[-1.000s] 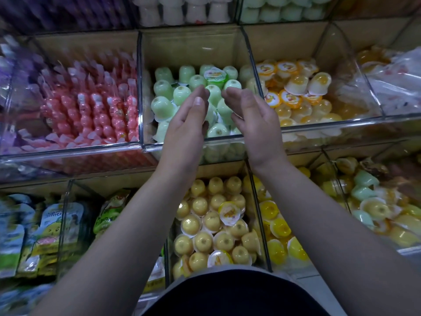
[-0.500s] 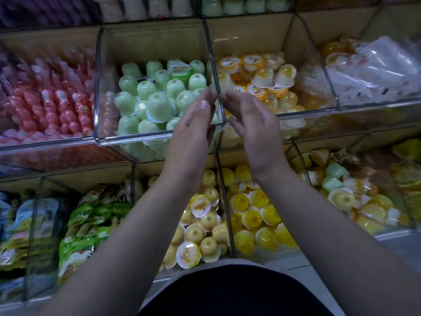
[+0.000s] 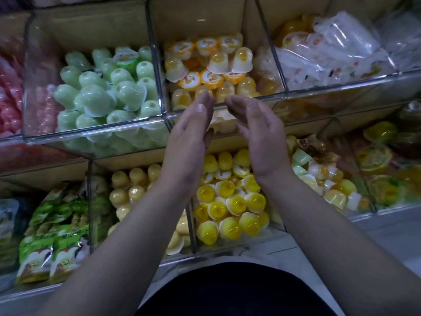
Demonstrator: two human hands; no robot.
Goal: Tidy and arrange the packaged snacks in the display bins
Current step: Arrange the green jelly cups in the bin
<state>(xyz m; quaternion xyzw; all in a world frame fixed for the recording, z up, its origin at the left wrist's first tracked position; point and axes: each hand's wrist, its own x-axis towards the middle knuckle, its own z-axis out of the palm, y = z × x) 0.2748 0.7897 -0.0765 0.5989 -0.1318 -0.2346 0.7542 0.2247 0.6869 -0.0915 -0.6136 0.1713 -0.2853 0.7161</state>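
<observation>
Centrally, clear bin [image 3: 276, 95] of orange jelly cups [image 3: 218, 62], left hand [image 3: 189, 135] and right hand [image 3: 257, 133] spread.

arms: bare, sleeveless to frame edge | garment [image 3: 230, 290]: dark, at waist | nails: short

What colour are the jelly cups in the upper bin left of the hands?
The jelly cups are pale green, seen best in the head view.

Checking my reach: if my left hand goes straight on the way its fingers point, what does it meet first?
Most likely the orange jelly cups at the front of the upper bin, just beyond the left hand; depth is unclear.
</observation>
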